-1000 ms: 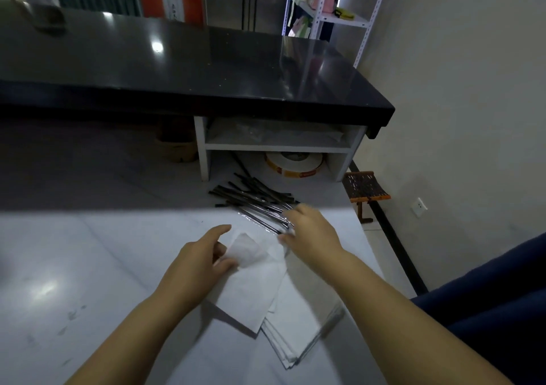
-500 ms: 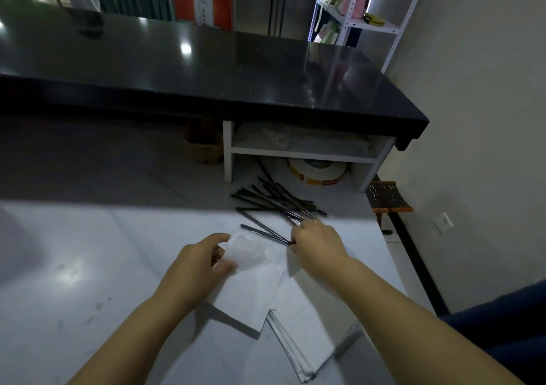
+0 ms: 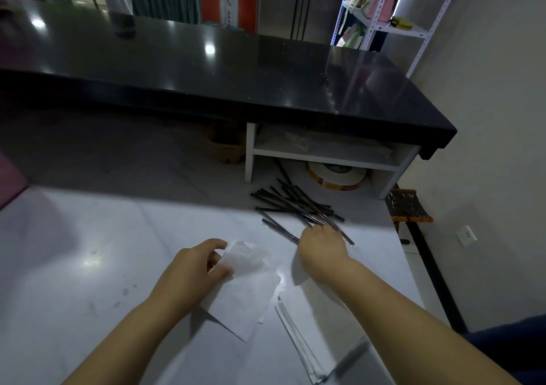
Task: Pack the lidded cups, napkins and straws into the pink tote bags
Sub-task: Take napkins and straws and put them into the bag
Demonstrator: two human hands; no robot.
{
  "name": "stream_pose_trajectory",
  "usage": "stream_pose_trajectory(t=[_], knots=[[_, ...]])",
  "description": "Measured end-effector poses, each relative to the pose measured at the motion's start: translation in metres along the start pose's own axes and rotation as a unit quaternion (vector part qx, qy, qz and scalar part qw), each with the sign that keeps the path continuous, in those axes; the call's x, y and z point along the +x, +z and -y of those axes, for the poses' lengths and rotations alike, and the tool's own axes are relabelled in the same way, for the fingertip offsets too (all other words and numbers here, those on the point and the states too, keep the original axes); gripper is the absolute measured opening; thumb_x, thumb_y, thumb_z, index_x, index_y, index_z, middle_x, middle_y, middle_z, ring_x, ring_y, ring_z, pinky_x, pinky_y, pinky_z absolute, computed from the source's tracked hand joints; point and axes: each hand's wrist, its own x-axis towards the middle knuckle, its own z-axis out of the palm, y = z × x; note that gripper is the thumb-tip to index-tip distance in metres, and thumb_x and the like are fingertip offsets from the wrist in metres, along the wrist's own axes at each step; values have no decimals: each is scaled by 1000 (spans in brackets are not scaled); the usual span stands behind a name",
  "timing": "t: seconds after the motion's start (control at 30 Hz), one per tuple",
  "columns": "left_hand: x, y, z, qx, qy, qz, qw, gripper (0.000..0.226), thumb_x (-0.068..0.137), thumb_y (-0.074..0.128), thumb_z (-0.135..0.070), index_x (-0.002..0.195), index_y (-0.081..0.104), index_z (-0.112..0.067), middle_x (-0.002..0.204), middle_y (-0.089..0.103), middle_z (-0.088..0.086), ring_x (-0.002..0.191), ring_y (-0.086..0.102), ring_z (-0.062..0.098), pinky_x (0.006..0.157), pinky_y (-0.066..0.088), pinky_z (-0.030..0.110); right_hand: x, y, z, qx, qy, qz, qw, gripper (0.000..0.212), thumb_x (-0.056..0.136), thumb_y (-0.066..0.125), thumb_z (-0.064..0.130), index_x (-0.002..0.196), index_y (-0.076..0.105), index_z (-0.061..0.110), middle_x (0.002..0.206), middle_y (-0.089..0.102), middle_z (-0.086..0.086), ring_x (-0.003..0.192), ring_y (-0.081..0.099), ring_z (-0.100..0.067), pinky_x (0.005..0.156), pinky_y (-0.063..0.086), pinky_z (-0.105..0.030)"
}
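Note:
My left hand [image 3: 196, 269] pinches the top corner of a white napkin [image 3: 245, 293] that lies on the white counter [image 3: 88, 266]. Right of it sits a stack of white napkins [image 3: 322, 331]. Several black wrapped straws [image 3: 292, 204] lie scattered beyond my hands, near the shelf unit. My right hand [image 3: 320, 244] reaches into the near end of the straws, and its curled fingers close on a straw [image 3: 277, 229]. A pink edge [image 3: 10, 177] shows at the far left; I cannot tell what it is. No cups are in view.
A black raised countertop [image 3: 236, 68] runs across the back, with a white open shelf [image 3: 325, 154] under its right end. A tape roll [image 3: 336, 176] lies below that shelf. A woven basket [image 3: 226, 145] sits left of it. The counter's right edge drops to the floor.
My right hand has moved from the napkin stack up into the straws and closed its fingers there. My left hand keeps its pinch on the napkin. The camera tilted up slightly.

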Motion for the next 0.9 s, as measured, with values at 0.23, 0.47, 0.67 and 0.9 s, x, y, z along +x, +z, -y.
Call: stream_pose_trajectory(t=[0.23, 0.47, 0.67, 0.9], knots=[[-13, -33, 9, -8, 20, -40, 999, 18, 79, 67, -35, 93, 56, -40, 74, 65, -17, 70, 60, -2, 59, 45, 15, -10, -28, 3, 141, 7, -61, 988, 21, 89, 45, 3, 109, 48, 8, 111, 58, -11, 101, 53, -28, 72, 39, -33], [-45, -119, 21, 33, 112, -105, 988, 9, 80, 67, -31, 86, 62, -36, 78, 65, -19, 71, 61, 1, 62, 49, 20, -46, -94, 45, 338, -48, -214, 915, 16, 92, 58, 27, 104, 63, 17, 94, 59, 1, 86, 56, -22, 75, 49, -38], [-88, -222, 44, 70, 217, -199, 953, 7, 78, 70, -18, 84, 68, -18, 73, 66, -7, 65, 61, 8, 57, 52, 33, -83, -155, 125, 383, -89, -364, 844, 16, 87, 64, 34, 90, 66, 18, 76, 56, 9, 68, 50, -8, 59, 40, -22], [-123, -333, 76, 111, 284, -279, 910, 7, 82, 61, -23, 88, 61, -19, 73, 56, -12, 62, 55, -1, 51, 36, 8, -105, -226, 219, 441, -136, -416, 784, 11, 86, 66, 33, 81, 61, 25, 63, 53, 10, 58, 50, -6, 53, 38, -19]])
